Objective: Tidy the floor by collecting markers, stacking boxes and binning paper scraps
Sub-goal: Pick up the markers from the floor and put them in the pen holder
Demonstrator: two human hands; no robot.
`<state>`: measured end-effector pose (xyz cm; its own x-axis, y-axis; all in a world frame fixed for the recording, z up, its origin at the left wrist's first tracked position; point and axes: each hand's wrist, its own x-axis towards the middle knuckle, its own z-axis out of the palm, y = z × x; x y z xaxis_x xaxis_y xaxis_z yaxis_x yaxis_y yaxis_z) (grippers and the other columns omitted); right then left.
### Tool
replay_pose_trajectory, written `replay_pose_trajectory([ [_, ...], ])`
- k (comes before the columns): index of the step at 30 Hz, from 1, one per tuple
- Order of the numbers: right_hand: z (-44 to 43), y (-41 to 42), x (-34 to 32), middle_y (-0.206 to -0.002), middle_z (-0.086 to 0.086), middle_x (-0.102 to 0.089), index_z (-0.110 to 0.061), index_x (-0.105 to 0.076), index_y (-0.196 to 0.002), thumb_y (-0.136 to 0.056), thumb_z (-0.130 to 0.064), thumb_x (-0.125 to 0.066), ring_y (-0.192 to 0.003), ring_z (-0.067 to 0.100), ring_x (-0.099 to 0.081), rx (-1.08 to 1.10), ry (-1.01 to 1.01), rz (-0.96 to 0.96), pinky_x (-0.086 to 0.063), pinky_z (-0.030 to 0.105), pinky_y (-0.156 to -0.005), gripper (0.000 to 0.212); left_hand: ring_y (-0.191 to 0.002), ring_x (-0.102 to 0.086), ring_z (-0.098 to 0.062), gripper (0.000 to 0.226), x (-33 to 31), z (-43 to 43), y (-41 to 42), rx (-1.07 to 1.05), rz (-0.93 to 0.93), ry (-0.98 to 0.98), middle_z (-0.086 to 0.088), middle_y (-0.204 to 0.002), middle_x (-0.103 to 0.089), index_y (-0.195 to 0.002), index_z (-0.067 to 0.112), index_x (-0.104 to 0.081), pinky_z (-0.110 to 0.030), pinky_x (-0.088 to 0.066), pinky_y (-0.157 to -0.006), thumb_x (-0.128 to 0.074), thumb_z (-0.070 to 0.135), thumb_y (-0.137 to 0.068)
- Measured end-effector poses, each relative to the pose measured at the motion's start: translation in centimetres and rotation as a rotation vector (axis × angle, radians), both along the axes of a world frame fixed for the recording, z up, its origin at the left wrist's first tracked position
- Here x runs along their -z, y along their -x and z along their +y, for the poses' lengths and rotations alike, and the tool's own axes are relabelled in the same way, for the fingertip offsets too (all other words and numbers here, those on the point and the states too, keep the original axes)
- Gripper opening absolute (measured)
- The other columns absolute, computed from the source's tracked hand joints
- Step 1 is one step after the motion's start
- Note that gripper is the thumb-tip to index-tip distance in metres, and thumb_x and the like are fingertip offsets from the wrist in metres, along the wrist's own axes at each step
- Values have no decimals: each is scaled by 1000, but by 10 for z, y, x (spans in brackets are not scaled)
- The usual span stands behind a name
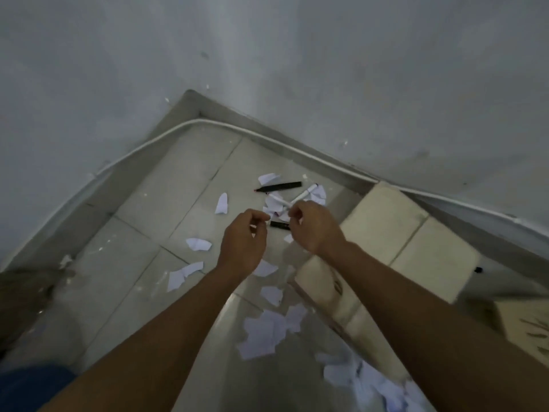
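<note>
Left of box, markers: Several markers [279, 186] lay loose on the floor [142, 203] just beside the box [386, 233]. One was long and black, two white ones lay crossed on paper, and a short black marker [280, 225] lay nearest the hands. Judged uncollected.

Left of box, scraps: Torn white scraps [198, 243] were scattered from the markers back along the box's near side toward the person. None appeared to have been binned, and no bin was in view.

Box: It stood closed against the wall, flaps up, with more cardboard at its near end. Stacking was judged not yet started.

Left hand [243, 242]: It reached forward on a straight arm, left of the box and above the short black marker's pale end. The fingers were curled with the thumb drawn to the fingertips. Whether it pinched anything could not be told.

Right hand [316, 228]: It was between the left hand and the box, back of the hand up, knuckles bent, fingers tucked under. It could not be told whether the grasp was clenched on something or empty.

Reason for pose: Both hands converged on the short black marker, so picking up markers was judged to be the step in hand.

Beyond box: A white cable [166, 133] ran along the wall's foot.
</note>
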<state>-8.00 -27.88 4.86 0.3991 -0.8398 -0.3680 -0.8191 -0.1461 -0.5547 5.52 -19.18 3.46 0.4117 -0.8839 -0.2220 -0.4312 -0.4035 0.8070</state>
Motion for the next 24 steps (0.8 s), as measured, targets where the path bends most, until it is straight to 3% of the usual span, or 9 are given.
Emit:
replay_pose_trajectory([
  [4, -55, -16, 58, -111, 8, -67, -11, -67, -108, -86, -22, -63, -104, 25, -61, -68, 23, 202, -47, 35, -96, 24, -97, -60, -15, 17, 80, -51, -18, 66, -95, 116, -5, -108, -66, -103, 18, -63, -27, -49, -86, -51, 8, -96],
  [8, -84, -28, 93, -120, 9, -56, -17, -59, -118, -84, -28, -68, -104, 26, -58, -151, 65, 337, -48, 35, -86, 37, -98, -56, -11, 20, 124, -96, -23, 65, -201, 211, -5, -109, -62, -102, 20, -63, -10, -38, -79, -53, 5, -93],
  [10, -91, -30, 107, -121, 10, -52, -17, -58, -121, -83, -32, -71, -104, 27, -58, -195, 74, 381, -51, 38, -89, 42, -102, -55, -14, 21, 136, -110, -22, 76, -237, 224, -6, -112, -61, -105, 18, -64, -13, -37, -81, -53, 6, -93],
  [15, -102, -33, 124, -126, 15, -55, -13, -61, -117, -81, -17, -73, -110, 28, -58, -287, 33, 459, -50, 44, -98, 38, -111, -55, -21, 22, 151, -127, -26, 132, -257, 230, -8, -118, -61, -110, 15, -64, -23, -42, -89, -50, 7, -95],
  [19, -96, -32, 119, -121, 4, -63, -16, -65, -118, -76, -31, -82, -113, 25, -58, -480, -49, 622, -47, 44, -101, 48, -116, -55, -24, 27, 158, -134, -27, 160, -314, 200, -10, -125, -61, -119, 12, -62, -32, -44, -97, -45, 8, -98],
  [22, -83, -35, 113, -129, 5, -56, -17, -53, -131, -70, -49, -83, -120, 27, -53, -576, -107, 691, -44, 45, -104, 75, -124, -50, -28, 36, 163, -142, -25, 248, -384, 107, -10, -136, -56, -132, 14, -56, -43, -42, -104, -48, 12, -97],
  [24, -72, -39, 111, -135, 6, -51, -18, -44, -140, -73, -49, -81, -123, 25, -50, -653, -62, 700, -44, 37, -103, 83, -130, -44, -28, 46, 167, -148, -23, 311, -467, -21, -7, -145, -48, -141, 19, -47, -44, -37, -106, -53, 19, -95],
])
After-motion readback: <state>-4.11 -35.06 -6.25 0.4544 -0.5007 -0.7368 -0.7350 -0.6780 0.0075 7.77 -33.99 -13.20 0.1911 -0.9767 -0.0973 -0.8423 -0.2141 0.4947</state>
